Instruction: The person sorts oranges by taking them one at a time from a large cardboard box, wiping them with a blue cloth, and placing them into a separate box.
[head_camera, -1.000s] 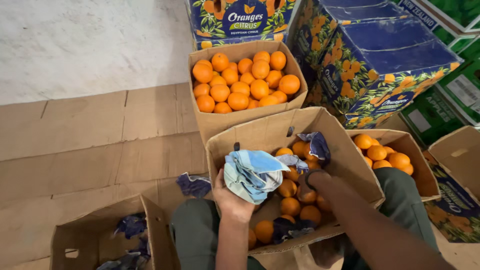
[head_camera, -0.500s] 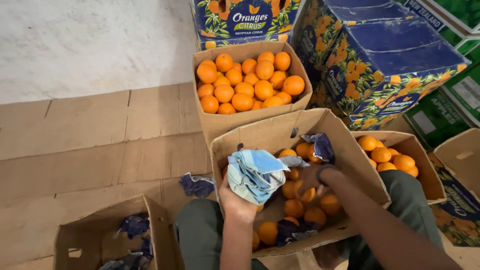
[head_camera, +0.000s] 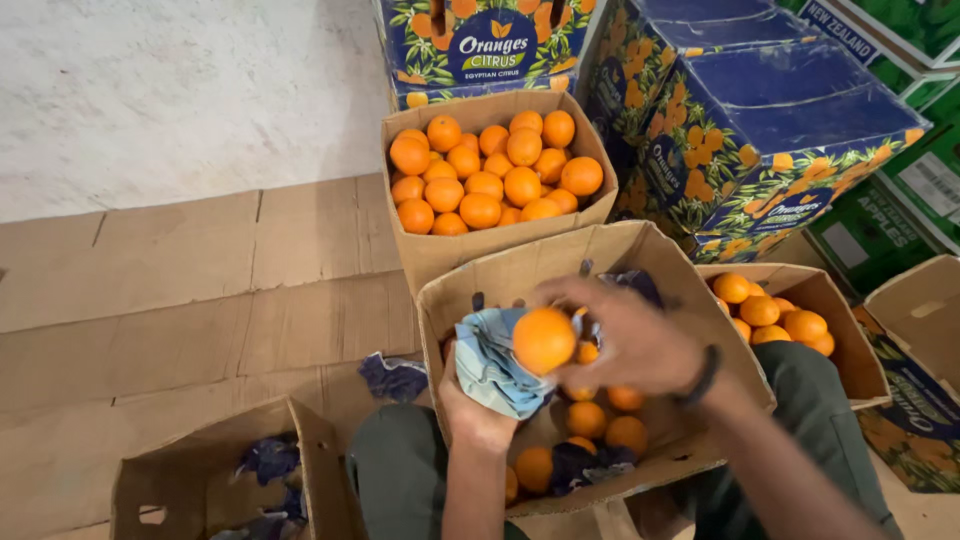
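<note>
Far left floor: flattened brown cardboard sheets (head_camera: 200, 290) cover the ground up to a pale wall, the widest open room in view.
Lower left: a small brown cardboard box (head_camera: 215, 480) holds only crumpled dark blue wrappers (head_camera: 268, 462); one more such wrapper (head_camera: 393, 377) lies on the floor just beside the person's knee.
Left hand: the left hand (head_camera: 470, 410) is closed from below around a wad of pale blue cloth (head_camera: 492, 362), held over the middle box.
Orange in hand: one round bare orange (head_camera: 543, 340) rests against the cloth, gripped from the right by the right hand (head_camera: 625, 335), fingers curled around it.
Middle box: the open brown carton on the person's lap (head_camera: 560, 265) still holds a shallow layer of oranges (head_camera: 600, 425) mixed with dark wrappers, so a fair part seems left to handle.
Back box: a carton heaped with clean oranges (head_camera: 490, 170) stands just behind, touching the middle one's rear wall; it looks nearly full.
Right box: another open carton of oranges (head_camera: 775, 312) sits beside the right forearm, partly filled.
Right edge: stacked blue printed fruit cartons (head_camera: 760, 120) and green ones (head_camera: 900, 200) crowd close, leaving little room that side.
</note>
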